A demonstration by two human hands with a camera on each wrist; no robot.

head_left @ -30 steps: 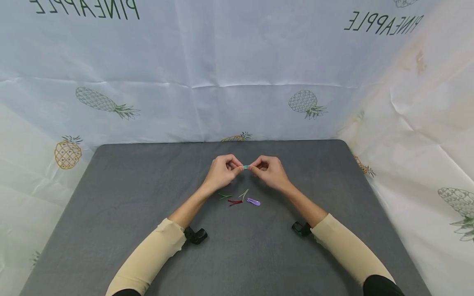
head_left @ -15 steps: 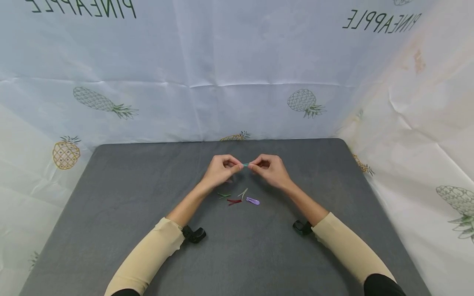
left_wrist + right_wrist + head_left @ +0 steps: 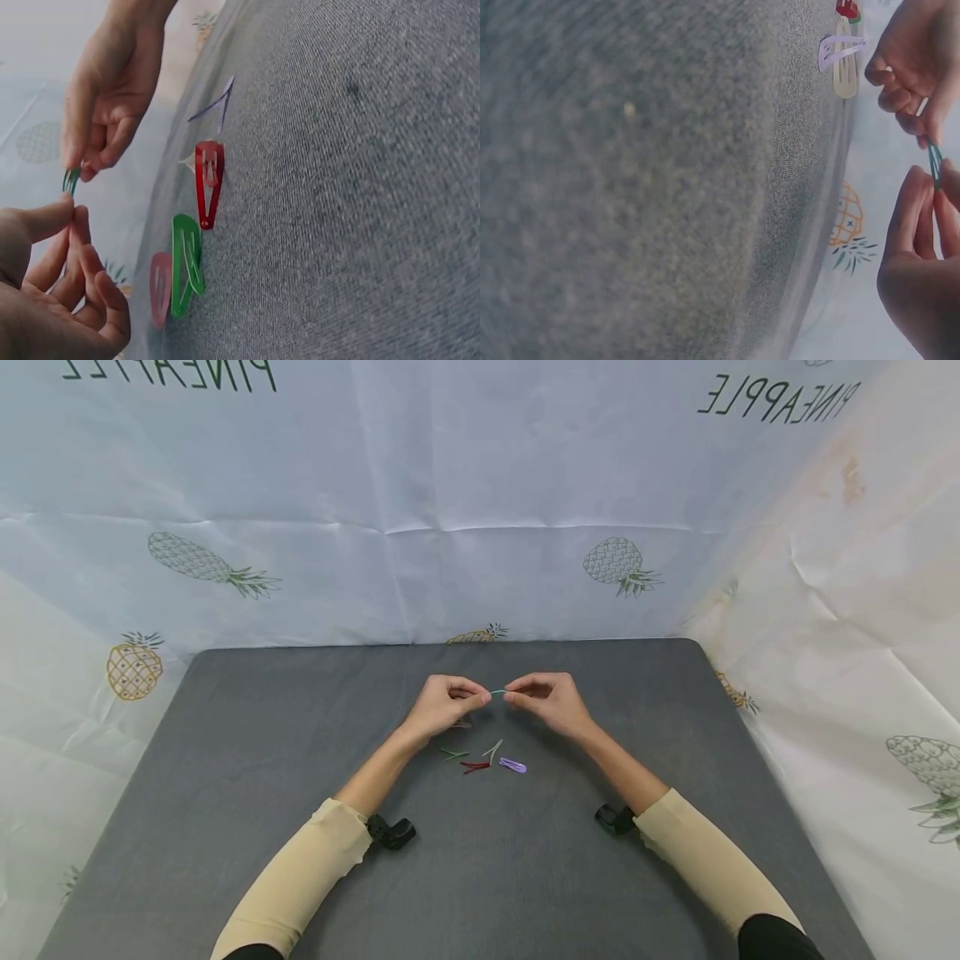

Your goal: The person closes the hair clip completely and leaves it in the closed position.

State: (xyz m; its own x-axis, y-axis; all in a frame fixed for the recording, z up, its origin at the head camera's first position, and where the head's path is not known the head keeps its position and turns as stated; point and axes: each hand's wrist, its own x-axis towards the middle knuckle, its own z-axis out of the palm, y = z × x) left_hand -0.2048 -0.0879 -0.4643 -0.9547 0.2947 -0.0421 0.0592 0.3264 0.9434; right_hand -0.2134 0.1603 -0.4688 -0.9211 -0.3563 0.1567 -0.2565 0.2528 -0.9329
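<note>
A teal snap hair clip (image 3: 498, 692) is held level between my two hands above the table. My left hand (image 3: 442, 705) pinches one end with thumb and fingertip, and my right hand (image 3: 555, 703) pinches the other. Fingers cover both ends of the clip. Below the hands lie a green hair clip (image 3: 454, 753), a red one (image 3: 476, 767), a cream one (image 3: 493, 750) and a purple one (image 3: 513, 765). A pink hair clip (image 3: 160, 289) shows beside the green one in the left wrist view. Several of these clips stand unsnapped.
The grey table (image 3: 480, 877) reaches back to a white curtain (image 3: 495, 460) printed with pineapples. Black wrist cameras sit under both forearms, just in front of the beige sleeves (image 3: 307, 868).
The teal clip has turned from showing its face to showing a thin, slightly bowed edge. Both hands have risen a little and their fingertips are slightly farther apart. The clips on the table stay put.
</note>
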